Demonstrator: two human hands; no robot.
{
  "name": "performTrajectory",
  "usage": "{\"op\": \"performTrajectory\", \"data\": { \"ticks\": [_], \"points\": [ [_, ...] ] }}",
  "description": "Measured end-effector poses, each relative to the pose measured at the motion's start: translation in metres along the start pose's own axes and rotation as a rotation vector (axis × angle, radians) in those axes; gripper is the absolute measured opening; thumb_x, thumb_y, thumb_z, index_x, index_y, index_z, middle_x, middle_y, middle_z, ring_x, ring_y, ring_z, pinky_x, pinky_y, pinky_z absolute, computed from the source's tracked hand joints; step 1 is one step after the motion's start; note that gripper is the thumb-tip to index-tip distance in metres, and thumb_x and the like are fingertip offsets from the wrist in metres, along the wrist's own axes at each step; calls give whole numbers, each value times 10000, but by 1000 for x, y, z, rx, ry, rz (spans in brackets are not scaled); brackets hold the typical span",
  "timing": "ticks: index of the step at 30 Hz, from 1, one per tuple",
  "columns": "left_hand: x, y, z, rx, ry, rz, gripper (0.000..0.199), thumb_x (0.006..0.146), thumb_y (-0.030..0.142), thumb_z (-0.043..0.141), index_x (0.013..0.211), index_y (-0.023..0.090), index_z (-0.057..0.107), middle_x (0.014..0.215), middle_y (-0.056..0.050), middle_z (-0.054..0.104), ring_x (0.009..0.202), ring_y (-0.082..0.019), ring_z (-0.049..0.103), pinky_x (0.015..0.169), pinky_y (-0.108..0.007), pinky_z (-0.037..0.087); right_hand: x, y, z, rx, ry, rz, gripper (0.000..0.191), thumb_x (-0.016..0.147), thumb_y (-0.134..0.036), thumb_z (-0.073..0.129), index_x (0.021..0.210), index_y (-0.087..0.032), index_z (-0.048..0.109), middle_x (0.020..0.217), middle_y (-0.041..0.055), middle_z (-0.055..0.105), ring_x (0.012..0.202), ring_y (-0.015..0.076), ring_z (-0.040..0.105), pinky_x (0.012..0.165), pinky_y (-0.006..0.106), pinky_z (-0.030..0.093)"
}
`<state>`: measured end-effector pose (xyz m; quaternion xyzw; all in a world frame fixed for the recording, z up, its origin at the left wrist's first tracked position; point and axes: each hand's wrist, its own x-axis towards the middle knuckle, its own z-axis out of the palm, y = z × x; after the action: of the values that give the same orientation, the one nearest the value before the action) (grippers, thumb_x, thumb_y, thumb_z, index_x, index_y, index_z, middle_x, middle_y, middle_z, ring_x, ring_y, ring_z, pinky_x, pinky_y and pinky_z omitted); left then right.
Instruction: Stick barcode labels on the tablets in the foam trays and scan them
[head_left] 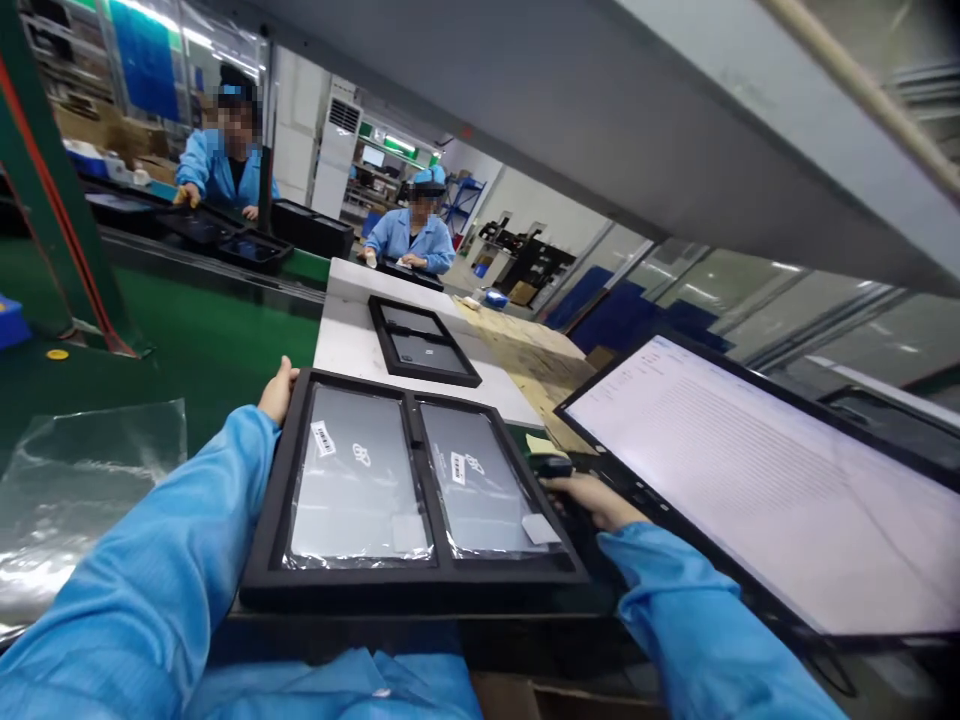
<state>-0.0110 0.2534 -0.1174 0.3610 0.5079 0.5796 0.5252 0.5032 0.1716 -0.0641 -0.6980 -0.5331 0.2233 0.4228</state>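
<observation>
A black foam tray (412, 576) lies in front of me with two tablets in its compartments. The left tablet (352, 500) and the right tablet (480, 500) are both in clear film, with white barcode labels on their backs. My left hand (280, 390) is at the tray's far left corner, its fingers partly hidden behind the edge. Beyond the tray's right side, my right hand (592, 497) is closed around a dark handheld device (553, 466), seen only in part.
Farther ahead, a second black tray (424, 340) sits on a white board (349, 350). A large monitor (765, 480) stands at the right. Clear plastic bags (90, 480) lie at the left, near a green post (67, 200). Two people in blue work across the line.
</observation>
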Motion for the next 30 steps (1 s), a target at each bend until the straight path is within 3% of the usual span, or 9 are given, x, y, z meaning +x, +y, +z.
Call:
{"op": "performTrajectory", "data": {
  "ticks": [3, 5, 9, 10, 12, 15, 18, 30],
  "points": [
    [2, -4, 0, -62, -22, -34, 642, 1044, 560, 264, 880, 120, 702, 663, -51, 562, 622, -162, 580, 614, -253, 432, 16, -60, 2, -21, -142, 28, 279, 642, -342, 800, 564, -197, 574, 466, 21, 556, 406, 167, 513, 406, 298, 414],
    [4, -7, 0, -91, -40, -33, 642, 1044, 569, 273, 876, 122, 703, 660, -44, 558, 614, -154, 565, 622, -251, 427, 14, -115, 16, -85, -333, -85, 223, 684, -344, 766, 648, -183, 616, 530, 22, 592, 466, 161, 539, 461, 290, 430],
    [5, -11, 0, -119, -69, -13, 683, 1006, 659, 306, 840, 121, 692, 630, -43, 572, 594, -152, 538, 604, -258, 411, -29, -219, 74, -423, -740, -663, 162, 650, -189, 755, 793, -164, 686, 737, 13, 689, 658, 156, 617, 642, 270, 477],
    [6, -12, 0, -119, -67, -8, 695, 988, 690, 320, 826, 123, 688, 625, -44, 580, 590, -152, 535, 598, -260, 409, -42, -238, 91, -522, -850, -783, 100, 685, -163, 709, 782, -166, 682, 715, -1, 674, 641, 141, 595, 632, 258, 457],
    [7, -14, 0, -118, -69, 9, 714, 944, 748, 358, 799, 128, 681, 623, -48, 597, 582, -151, 530, 588, -264, 405, -63, -265, 121, -711, -928, -956, 92, 698, -133, 673, 782, -169, 683, 677, -15, 645, 594, 119, 534, 592, 246, 398],
    [9, -18, 0, -115, -74, 37, 738, 893, 802, 397, 784, 131, 683, 651, -57, 629, 592, -153, 538, 584, -264, 401, -74, -282, 153, -880, -915, -1078, 117, 697, -157, 675, 811, -170, 694, 666, -9, 625, 570, 114, 481, 573, 247, 345],
    [12, -23, 0, -106, -77, 53, 757, 865, 832, 410, 785, 132, 690, 666, -63, 647, 607, -160, 552, 591, -269, 406, -66, -284, 166, -940, -905, -1085, 110, 700, -198, 680, 804, -169, 697, 661, -3, 613, 563, 114, 460, 560, 244, 323],
    [15, -27, -1, -109, -102, 69, 817, 756, 927, 430, 777, 157, 701, 681, -59, 666, 608, -165, 578, 575, -268, 444, -51, -274, 171, -969, -891, -1018, 152, 701, -247, 709, 834, -173, 723, 684, 1, 645, 582, 118, 493, 570, 238, 342]
  ]
}}
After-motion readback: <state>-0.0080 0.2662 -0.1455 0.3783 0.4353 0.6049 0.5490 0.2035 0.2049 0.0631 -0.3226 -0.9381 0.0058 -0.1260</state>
